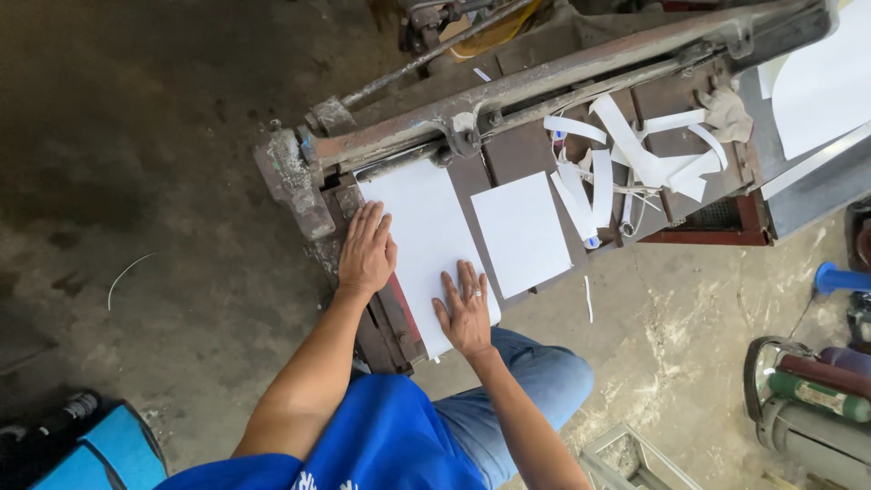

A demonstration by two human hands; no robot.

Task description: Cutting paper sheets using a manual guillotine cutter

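A large white sheet (426, 231) lies on the bed of a rusty paper cutter (508, 86), its far edge tucked under the blade bar. My left hand (366, 249) rests flat on the sheet's left edge, fingers spread. My right hand (466, 311), with a ring on one finger, presses flat on the sheet's near right corner. Neither hand grips anything. A smaller white sheet (522, 231) lies just right of the large one.
Curled white paper strips (626, 163) pile on the cutter's right side. More white sheets (821, 86) sit at the far right. Paint rollers and a bucket (807, 399) stand on the concrete floor at right; a blue bag (109, 454) at lower left.
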